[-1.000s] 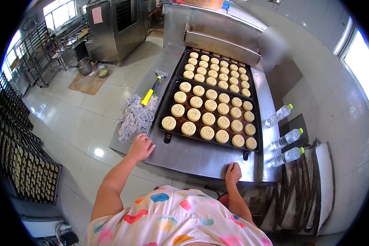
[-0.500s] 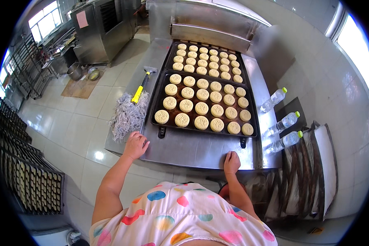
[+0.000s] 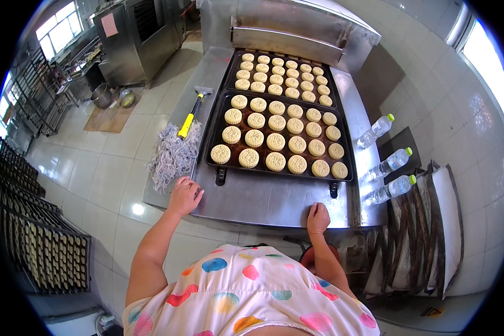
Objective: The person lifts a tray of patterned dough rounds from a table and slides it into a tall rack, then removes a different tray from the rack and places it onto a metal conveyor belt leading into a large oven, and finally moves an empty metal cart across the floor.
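Observation:
My left hand [image 3: 186, 196] rests on the near left edge of the steel table [image 3: 257, 199], beside a pile of grey shredded strands [image 3: 175, 154]. Its fingers are loosely apart and it holds nothing. My right hand [image 3: 318, 219] lies on the same edge farther right, its fingers curled into a loose fist with nothing visible in it. Beyond both hands sits a dark baking tray [image 3: 341, 175] with rows of round, pale, patterned mooncakes [image 3: 275, 142]. Behind it a second tray [image 3: 333, 102] carries more of them. Neither hand touches the trays.
A yellow-and-black-handled scraper [image 3: 189, 119] leans across the strands. Several clear bottles with yellow-green caps, one nearest me [image 3: 391, 189], line the right side. A steel oven-like housing [image 3: 285, 28] stands behind the trays. Racks of loaded trays [image 3: 45, 252] are at left.
The view has shifted slightly. Both hands stay at the table edge, and the trays and mooncakes have not visibly moved.

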Tool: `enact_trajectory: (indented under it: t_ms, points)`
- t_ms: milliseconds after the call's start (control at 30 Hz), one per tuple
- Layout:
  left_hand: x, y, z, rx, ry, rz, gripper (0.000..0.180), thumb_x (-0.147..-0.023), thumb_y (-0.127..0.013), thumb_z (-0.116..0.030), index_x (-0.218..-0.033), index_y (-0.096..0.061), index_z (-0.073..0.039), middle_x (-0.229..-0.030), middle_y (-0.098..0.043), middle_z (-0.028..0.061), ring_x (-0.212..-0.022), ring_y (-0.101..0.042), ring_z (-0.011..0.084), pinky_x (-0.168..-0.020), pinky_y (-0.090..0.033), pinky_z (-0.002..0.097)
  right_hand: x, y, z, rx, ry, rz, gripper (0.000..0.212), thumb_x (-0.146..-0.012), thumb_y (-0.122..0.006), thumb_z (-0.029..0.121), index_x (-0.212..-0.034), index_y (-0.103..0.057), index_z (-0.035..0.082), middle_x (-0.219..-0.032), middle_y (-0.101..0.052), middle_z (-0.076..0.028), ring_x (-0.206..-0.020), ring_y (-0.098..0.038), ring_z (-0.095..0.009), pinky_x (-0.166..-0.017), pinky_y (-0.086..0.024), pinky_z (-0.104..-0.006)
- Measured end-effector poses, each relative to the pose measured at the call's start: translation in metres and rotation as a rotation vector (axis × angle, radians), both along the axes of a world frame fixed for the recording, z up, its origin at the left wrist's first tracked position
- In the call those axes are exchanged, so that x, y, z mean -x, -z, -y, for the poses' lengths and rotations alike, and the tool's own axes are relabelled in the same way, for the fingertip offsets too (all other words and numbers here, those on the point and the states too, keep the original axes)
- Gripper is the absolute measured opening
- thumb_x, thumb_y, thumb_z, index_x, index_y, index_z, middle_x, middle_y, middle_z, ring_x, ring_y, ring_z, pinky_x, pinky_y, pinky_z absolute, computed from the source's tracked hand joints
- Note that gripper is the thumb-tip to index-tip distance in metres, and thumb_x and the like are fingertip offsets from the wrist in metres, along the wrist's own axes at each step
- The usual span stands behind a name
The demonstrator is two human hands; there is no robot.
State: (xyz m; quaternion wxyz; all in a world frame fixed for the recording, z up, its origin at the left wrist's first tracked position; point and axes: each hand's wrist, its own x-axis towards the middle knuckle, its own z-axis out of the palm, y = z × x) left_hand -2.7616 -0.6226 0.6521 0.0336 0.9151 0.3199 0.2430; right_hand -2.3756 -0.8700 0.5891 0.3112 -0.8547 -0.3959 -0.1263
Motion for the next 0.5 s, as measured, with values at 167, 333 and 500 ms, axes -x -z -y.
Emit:
enact_trajectory:
  t_ms: [167,333,500]
  points:
    - [-0.001,-0.0038,0.0014,-0.009,0.0,0.001,0.016,-0.074,-0.066,-0.02,-0.077,-0.06,-0.006,-0.08,-0.06,0.0078,-0.093,-0.053,0.0293,-0.091,-0.039,0.04,0.0,-0.0008,-0.0006,0.004,0.004,-0.009,0.018,-0.089,-0.051,0.02,-0.077,-0.053,0.006,-0.075,-0.057,-0.012,-0.069,-0.055,-0.032,-0.06,-0.044,-0.0421]
    - [-0.0012,-0.0041,0.0015,-0.013,-0.005,0.019,0.012,-0.074,-0.066,-0.018,-0.076,-0.06,-0.008,-0.078,-0.059,0.0047,-0.093,-0.053,0.0272,-0.092,-0.039,0.0398,0.0003,-0.0016,-0.0006,0.015,0.005,0.0,0.02,-0.089,-0.05,0.02,-0.077,-0.053,0.005,-0.073,-0.056,-0.013,-0.067,-0.055,-0.033,-0.059,-0.044,-0.0421]
    - [-0.0009,-0.0032,0.001,-0.001,0.0,0.014,0.015,-0.074,-0.066,-0.02,-0.075,-0.059,-0.007,-0.08,-0.059,0.007,-0.092,-0.053,0.0279,-0.091,-0.04,0.0394,0.0008,-0.0019,-0.0004,0.001,-0.007,0.021,0.02,-0.09,-0.05,0.021,-0.077,-0.053,0.005,-0.072,-0.056,-0.014,-0.066,-0.055,-0.033,-0.059,-0.043,-0.0421]
